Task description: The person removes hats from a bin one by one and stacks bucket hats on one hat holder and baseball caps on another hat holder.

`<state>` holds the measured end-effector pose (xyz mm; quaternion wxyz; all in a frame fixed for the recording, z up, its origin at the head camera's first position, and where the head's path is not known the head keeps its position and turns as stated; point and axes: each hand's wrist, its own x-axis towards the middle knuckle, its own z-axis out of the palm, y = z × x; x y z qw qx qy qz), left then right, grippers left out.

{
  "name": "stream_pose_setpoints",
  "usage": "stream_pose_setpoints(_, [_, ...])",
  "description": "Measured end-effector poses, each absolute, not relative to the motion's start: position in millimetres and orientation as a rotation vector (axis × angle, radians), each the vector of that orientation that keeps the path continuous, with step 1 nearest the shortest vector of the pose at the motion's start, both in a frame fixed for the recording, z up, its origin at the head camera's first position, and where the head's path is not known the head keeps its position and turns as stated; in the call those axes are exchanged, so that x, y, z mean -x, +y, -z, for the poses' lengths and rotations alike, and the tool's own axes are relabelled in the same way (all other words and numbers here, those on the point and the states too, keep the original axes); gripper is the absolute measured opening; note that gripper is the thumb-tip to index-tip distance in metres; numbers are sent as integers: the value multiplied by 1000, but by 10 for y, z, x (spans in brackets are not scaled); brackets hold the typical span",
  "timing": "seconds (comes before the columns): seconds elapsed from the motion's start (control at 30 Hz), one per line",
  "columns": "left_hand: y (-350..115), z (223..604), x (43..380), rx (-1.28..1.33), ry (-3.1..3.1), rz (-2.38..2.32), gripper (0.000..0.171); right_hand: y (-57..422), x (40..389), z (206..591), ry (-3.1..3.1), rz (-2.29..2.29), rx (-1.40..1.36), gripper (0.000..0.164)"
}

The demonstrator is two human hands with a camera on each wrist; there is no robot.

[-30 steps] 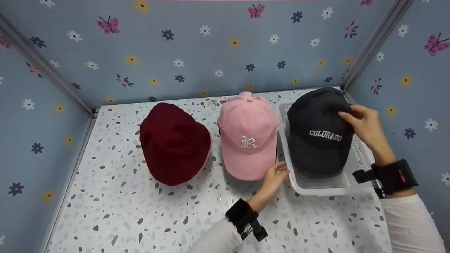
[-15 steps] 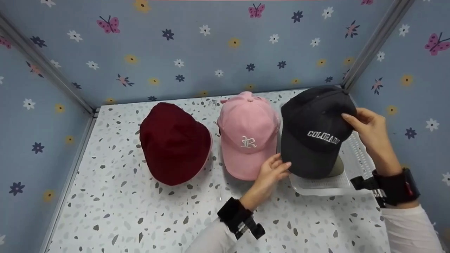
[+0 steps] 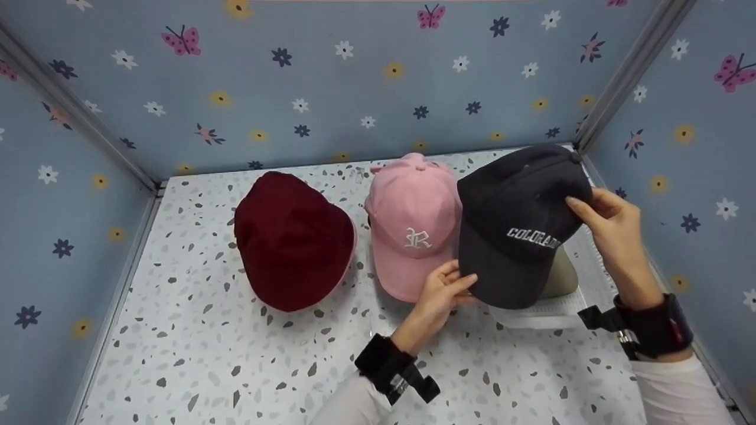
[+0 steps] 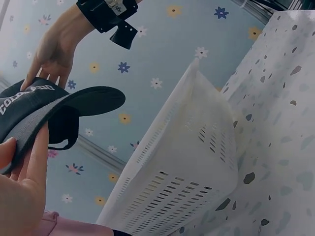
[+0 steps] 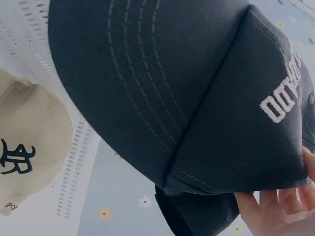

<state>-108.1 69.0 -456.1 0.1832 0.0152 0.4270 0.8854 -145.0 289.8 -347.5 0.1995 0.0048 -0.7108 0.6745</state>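
Observation:
A dark grey cap (image 3: 508,236) with white "COLORADO" lettering is held up between both hands, tilted over the left side of the white basket (image 4: 167,182). My right hand (image 3: 614,230) grips the side of its crown, thumb on the outside and fingers underneath. My left hand (image 3: 440,295) pinches the brim, with the thumb above and fingers below in the left wrist view. Inside the basket lies a beige cap (image 5: 37,142) with a dark embroidered letter; the grey cap covers most of it in the head view. The pink cap (image 3: 413,206) is directly left of the grey one.
A dark red cap (image 3: 289,242) lies further left on the speckled white table (image 3: 236,366). Flowered blue panels (image 3: 331,77) stand behind and at both sides. The basket is close to the right panel (image 3: 697,177).
The grey cap has come up out of the basket and moved left, uncovering part of the beige cap. My left hand has gone from the basket's rim to the grey cap's brim.

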Motion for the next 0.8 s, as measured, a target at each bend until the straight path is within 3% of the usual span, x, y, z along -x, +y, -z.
stream_pose_setpoints(0.3, [559,4467,1026,-80,1167,-2535,21,2777,1364,3424,-2050,-1722,-1,12])
stream_pose_setpoints(0.8, [357,4334,984,-134,1071,-2641,21,2513,1228,3505,-1915,-1626,-268,37])
